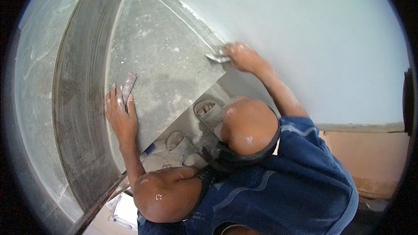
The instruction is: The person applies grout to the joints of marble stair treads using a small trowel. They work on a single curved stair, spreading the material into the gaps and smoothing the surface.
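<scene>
My left hand is down on the grey landing, close to its joint with the dark vertical band, fingers stretched forward. A flat purplish-brown strip sticks out between its thumb and index finger; its exact kind is unclear. My right hand, fingers curled, grips a metal scraper at the foot of the pale wall. The scraper's blade points left over the landing, near a whitish line along the wall's base. Part of its handle is hidden in my fingers. White dust or paste coats both hands.
The dusty grey landing ends in a diagonal edge before my knees. A pale smooth wall rises on the right, a dark grey band on the left. Below the edge are my feet in dusty sandals. White papers lie at lower left.
</scene>
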The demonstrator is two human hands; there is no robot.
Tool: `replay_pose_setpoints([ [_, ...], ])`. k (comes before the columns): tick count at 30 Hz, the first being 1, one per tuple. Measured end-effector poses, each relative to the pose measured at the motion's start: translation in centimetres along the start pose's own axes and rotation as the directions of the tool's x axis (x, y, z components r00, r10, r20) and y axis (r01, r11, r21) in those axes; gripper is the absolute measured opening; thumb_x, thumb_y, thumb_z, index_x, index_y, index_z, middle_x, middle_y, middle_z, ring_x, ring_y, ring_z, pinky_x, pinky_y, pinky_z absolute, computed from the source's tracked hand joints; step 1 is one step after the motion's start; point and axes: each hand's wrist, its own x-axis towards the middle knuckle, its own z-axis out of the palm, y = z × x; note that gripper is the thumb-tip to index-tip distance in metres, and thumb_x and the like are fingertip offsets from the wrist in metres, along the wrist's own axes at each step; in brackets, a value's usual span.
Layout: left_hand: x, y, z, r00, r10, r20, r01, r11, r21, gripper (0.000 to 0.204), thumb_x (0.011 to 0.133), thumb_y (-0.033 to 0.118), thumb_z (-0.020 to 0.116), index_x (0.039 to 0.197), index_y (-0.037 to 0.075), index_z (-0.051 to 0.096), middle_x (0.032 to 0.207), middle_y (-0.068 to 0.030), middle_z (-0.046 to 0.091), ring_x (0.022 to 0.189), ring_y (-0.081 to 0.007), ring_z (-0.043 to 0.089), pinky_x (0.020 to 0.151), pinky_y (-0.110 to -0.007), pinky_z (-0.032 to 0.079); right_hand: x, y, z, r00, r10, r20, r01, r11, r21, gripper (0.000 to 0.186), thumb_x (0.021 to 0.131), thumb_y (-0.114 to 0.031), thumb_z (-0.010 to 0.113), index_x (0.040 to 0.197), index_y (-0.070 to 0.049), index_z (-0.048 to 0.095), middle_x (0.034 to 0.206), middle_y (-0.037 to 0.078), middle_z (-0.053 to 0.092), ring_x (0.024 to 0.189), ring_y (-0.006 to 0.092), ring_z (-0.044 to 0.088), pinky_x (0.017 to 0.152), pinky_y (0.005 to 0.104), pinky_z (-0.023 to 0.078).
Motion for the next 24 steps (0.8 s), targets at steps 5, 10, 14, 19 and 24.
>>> replay_pose_setpoints([
  [5,-0.2,0.0,0.5,1.0,-0.015,-0.011,0.016,0.999,0.034,0.048,0.096,0.036,0.041,0.136,0.009,0.043,0.145,-0.0088,0.035,0.137,-0.028,0.025,0.114,-0.048,0.016,-7.0,0.5,-0.6,0.922,0.143,0.36,-0.154,0.988,0.004,0.032,0.083,-0.008,0.057,0.114,-0.015,0.062,0.105,0.016,0.063,0.101,0.0357,0.057,0.09,0.0455,0.047],
  [10,-0.7,0.3,0.4,1.0,-0.023,-0.001,0.023,0.999,0.043,0.048,0.096,0.035,0.04,0.136,0.01,0.044,0.146,-0.0091,0.034,0.138,-0.0292,0.024,0.113,-0.048,0.017,-4.7,0.6,-1.7,0.991,0.136,0.01,-0.136,0.99,0.027,0.024,0.086,-0.014,0.053,0.106,-0.006,0.063,0.098,0.018,0.063,0.097,0.0366,0.058,0.085,0.0463,0.048],
  [14,-0.6,0.2,0.0,1.0,-0.013,0.021,0.013,0.999,0.039,0.048,0.096,0.036,0.041,0.136,0.01,0.043,0.146,-0.0089,0.033,0.137,-0.0294,0.024,0.113,-0.048,0.018,0.7,-1.8,-4.0,0.987,0.072,-0.146,-0.07,0.997,0.024,0.024,0.083,-0.01,0.053,0.103,-0.002,0.063,0.098,0.018,0.063,0.096,0.036,0.06,0.085,0.0459,0.049],
  [19,-0.9,0.1,-0.3,0.999,-0.031,0.029,0.029,0.998,0.046,0.047,0.096,0.035,0.041,0.137,0.012,0.044,0.146,-0.0089,0.033,0.137,-0.0287,0.025,0.113,-0.048,0.018,-0.4,-4.6,-1.0,0.984,0.143,0.107,-0.143,0.99,-0.014,0.029,0.079,-0.006,0.052,0.106,-0.004,0.063,0.101,0.016,0.063,0.098,0.0343,0.06,0.084,0.0455,0.05],
  [24,-0.6,0.5,0.0,0.996,-0.065,0.054,0.062,0.996,0.059,0.047,0.096,0.036,0.041,0.136,0.012,0.044,0.147,-0.0083,0.032,0.138,-0.0282,0.023,0.113,-0.048,0.017,-0.2,-5.1,-1.8,0.998,0.061,0.017,-0.062,0.996,0.07,0.026,0.074,-0.005,0.057,0.099,-0.001,0.064,0.106,0.021,0.06,0.098,0.0364,0.061,0.083,0.0459,0.051],
])
